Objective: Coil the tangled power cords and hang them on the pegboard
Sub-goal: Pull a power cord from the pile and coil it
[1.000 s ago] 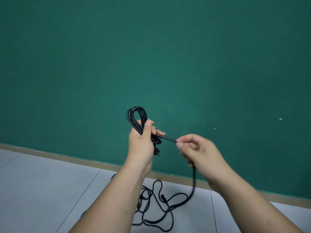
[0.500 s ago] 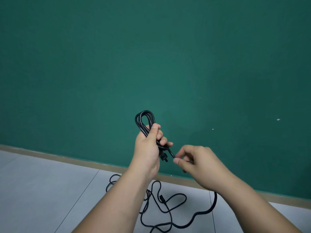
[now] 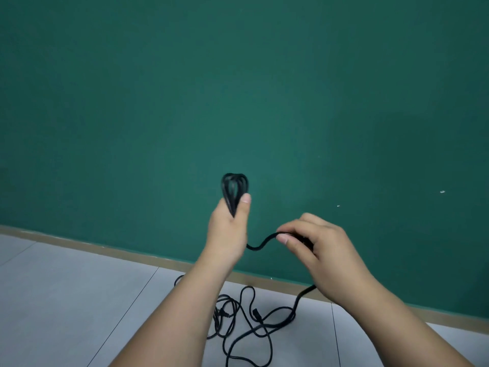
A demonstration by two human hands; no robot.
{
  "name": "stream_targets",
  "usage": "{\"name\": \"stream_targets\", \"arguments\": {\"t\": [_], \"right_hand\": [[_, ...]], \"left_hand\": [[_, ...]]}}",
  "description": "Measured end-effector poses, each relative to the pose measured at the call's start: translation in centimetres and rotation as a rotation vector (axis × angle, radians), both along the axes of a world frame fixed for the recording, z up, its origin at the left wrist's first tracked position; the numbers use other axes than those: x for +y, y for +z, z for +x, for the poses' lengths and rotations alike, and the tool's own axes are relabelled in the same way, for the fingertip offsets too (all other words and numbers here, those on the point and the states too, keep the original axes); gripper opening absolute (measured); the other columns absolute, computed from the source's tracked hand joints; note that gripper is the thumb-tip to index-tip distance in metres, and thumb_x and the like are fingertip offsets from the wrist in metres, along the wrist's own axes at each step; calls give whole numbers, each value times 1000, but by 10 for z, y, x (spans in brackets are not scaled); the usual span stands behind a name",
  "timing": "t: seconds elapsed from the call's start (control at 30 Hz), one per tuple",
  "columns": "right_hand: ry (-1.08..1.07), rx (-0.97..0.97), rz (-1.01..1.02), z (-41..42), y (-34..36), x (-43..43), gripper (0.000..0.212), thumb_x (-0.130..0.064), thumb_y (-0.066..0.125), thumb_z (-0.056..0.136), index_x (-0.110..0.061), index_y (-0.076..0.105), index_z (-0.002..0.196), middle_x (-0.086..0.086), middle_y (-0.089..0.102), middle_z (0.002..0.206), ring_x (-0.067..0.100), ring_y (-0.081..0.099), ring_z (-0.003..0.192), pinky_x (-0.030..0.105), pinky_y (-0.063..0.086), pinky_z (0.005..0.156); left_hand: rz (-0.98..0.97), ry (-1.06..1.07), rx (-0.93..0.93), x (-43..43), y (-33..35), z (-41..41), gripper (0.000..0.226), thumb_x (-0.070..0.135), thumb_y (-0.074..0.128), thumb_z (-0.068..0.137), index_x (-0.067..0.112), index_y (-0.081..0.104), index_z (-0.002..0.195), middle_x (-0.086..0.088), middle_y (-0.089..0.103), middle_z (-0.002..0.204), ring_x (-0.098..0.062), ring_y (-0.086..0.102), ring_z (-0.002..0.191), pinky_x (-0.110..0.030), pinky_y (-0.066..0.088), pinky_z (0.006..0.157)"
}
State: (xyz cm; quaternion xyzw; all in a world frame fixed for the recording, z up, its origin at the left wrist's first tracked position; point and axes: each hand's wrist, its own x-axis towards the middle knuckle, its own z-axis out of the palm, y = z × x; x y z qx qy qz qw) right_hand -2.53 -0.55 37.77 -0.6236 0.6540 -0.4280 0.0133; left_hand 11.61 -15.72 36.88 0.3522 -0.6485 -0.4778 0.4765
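Note:
My left hand (image 3: 229, 229) is closed around a small coil of black power cord (image 3: 234, 186), whose loops stick up above my thumb. From under that hand the same cord curves right in an S shape (image 3: 260, 243) to my right hand (image 3: 321, 245), which pinches it between thumb and fingers. Below my right wrist the cord drops to the floor (image 3: 300, 298). A tangle of black cords (image 3: 246, 317) with a plug lies on the floor between my forearms. No pegboard is in view.
A dark green wall (image 3: 238, 88) fills most of the view, with a tan baseboard (image 3: 79, 243) along its foot. The floor is light grey tile (image 3: 66, 300) with thin seams.
My hands have moved apart: the left hand turned its back to me with the coil, and the right hand slid rightward along the cord, leaving a slack curve between them.

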Motion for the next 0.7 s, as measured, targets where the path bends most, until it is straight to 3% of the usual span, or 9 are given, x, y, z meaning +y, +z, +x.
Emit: {"name": "stream_targets", "arguments": {"t": [0.07,0.13,0.23,0.33,0.4,0.5,0.63,0.7], "right_hand": [[-1,25,-41,2,0,-1,9,-41,69,99,-39,77,103,-13,57,85,14,59,76,26,47,68],[-18,7,-88,1,1,-3,8,-37,74,96,-38,78,103,-13,55,84,14,57,75,24,44,67],[-72,-93,-164,-4,2,-3,21,-27,86,87,-37,76,103,-12,62,87,16,58,76,23,46,69],[-143,-166,-209,-9,6,-1,33,-21,91,80,-37,69,99,-12,65,94,17,59,79,24,49,71],[-163,-169,-228,-10,10,0,37,-21,95,75,-34,65,91,-12,59,94,17,59,80,25,49,69],[-160,-183,-168,-18,10,1,39,-29,96,73,-35,59,85,-6,57,93,15,57,79,26,48,69],[5,-541,-23,-28,8,4,29,-28,83,88,-24,57,99,16,66,88,30,63,73,48,51,70],[64,-652,67,-34,8,7,28,-24,77,93,-13,56,107,12,68,85,26,69,74,40,54,67]], "left_hand": [[40,-183,-85,12,-1,-2,44,65,57,97,22,63,91,13,52,62,-17,48,58,-31,45,59],[99,-380,-131,27,4,-4,50,60,48,105,13,59,92,0,47,65,-15,45,54,-24,41,50],[179,-569,-149,41,8,-8,61,68,36,103,18,71,93,-3,48,69,-14,42,54,-26,38,51],[252,-708,-97,49,10,-13,47,73,51,98,33,69,79,8,47,66,-14,41,57,-32,39,58],[185,-811,-128,51,12,-11,27,52,65,100,35,68,79,8,47,66,-13,46,59,-30,45,57],[172,-889,-182,51,13,-9,26,23,65,105,39,71,84,2,49,65,-17,50,61,-25,48,57],[307,-858,-36,47,9,-11,14,10,56,108,14,54,95,4,46,71,-17,50,63,-35,54,65],[375,-757,46,42,6,-13,9,12,56,108,9,52,100,0,46,73,-19,53,64,-39,56,67]]}}
